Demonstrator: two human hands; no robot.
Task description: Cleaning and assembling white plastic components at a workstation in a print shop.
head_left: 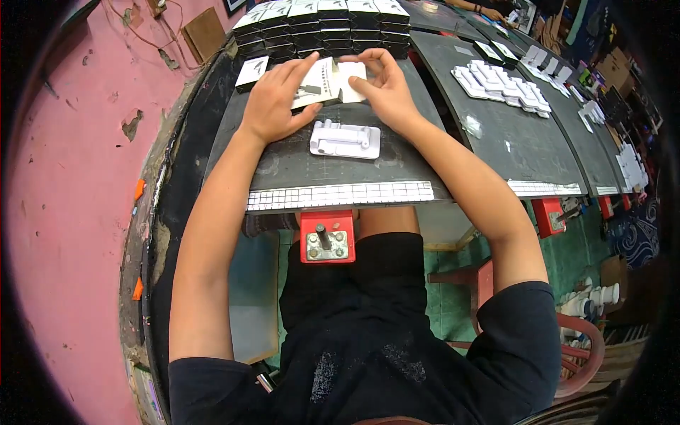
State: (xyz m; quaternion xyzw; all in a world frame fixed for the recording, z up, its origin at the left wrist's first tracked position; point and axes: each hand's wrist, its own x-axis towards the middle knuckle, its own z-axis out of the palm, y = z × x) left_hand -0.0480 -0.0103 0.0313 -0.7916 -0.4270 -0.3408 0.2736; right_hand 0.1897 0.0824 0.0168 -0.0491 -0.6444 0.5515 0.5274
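Pink, chipped wall (78,142) fills the left of the frame, beside a dark desk (276,172) whose near edge carries a strip of white gridded tape (340,195). At the top centre stand several rows of stacked boxes (322,35), white on top and dark at the sides, with one small box (253,71) just to their left. Below that stack lies an open white box (319,79) with a white panel (352,86) at its right. The person's left hand (273,105) spans the left end of the open white box, fingers stretched along it and thumb set apart; whether they grip or merely steady it cannot be told. The right hand (387,92) curves around the panel's right side, thumb by its edge and fingers partly blurred, so a firm hold cannot be confirmed. Nearer the person, right of the left wrist, a moulded white tray (345,140) lies on the desk, apart from both hands; what it contains is unclear. Judging by their tidy rows, the stacked boxes seem finished, while the open white box appears midway: it remains unclosed and the tray is outside it. More white trays (499,88) are piled at the upper right.
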